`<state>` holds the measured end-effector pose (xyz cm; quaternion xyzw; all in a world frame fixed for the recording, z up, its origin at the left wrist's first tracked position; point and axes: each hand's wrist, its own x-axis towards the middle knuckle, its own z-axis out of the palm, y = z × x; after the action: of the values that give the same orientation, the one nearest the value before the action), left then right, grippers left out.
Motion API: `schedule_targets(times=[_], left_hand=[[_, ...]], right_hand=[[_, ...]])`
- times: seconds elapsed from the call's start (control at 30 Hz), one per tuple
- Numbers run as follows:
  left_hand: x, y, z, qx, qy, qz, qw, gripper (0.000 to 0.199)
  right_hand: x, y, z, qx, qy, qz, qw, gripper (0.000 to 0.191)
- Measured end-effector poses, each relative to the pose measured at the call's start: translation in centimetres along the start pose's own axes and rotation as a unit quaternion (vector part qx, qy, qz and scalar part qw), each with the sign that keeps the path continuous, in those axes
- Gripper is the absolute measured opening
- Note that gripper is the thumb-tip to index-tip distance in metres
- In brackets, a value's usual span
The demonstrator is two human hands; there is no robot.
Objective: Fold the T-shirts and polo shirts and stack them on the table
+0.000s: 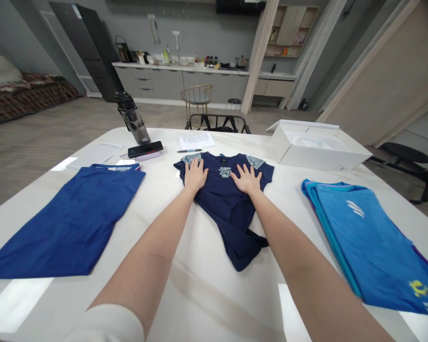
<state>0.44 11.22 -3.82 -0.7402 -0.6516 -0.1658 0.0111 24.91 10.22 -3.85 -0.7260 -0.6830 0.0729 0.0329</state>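
Note:
A navy T-shirt point(223, 204) with patterned shoulders and a printed chest lies on the white table point(207, 294) in front of me. Its collar points away from me, and the lower part is bunched and twisted. My left hand point(196, 175) rests flat on the shirt's upper left, fingers spread. On the upper right, my right hand point(247, 179) presses flat as well, its fingers apart. Neither hand grips the cloth.
A folded blue shirt point(71, 223) lies at left, a stack of bright blue shirts point(371, 237) at right. Behind are a white box point(314, 147), a pen point(189, 150), a printed sheet point(197, 140), a phone point(145, 149) and a clear bottle point(136, 123).

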Motion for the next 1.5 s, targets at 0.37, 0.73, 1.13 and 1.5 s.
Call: schedule_targets(times=[0.37,0.73,1.13,1.5], left_hand=[[-8.7,6.3,-4.2,-0.112,-0.038,0.174,0.978,0.035],[-17.1,7.4,-8.0,-0.160,-0.082,0.344,0.922,0.025],[-23.5,8.6,-9.6,-0.143,-0.124,0.400,0.897,0.016],[-27.6,3.6,-12.0,-0.215,-0.149,0.277,0.924,0.035]], right_hand=[[-3.1,-0.3,-0.8,0.049,0.187,-0.021,0.981,0.057],[-17.1,1.9,-2.0,0.188,0.096,-0.267,0.940,0.013],[-27.1,4.4,-1.7,0.177,0.040,-0.299,0.937,0.036],[-29.9,4.8,-2.3,0.005,0.070,-0.141,0.988,0.028]])
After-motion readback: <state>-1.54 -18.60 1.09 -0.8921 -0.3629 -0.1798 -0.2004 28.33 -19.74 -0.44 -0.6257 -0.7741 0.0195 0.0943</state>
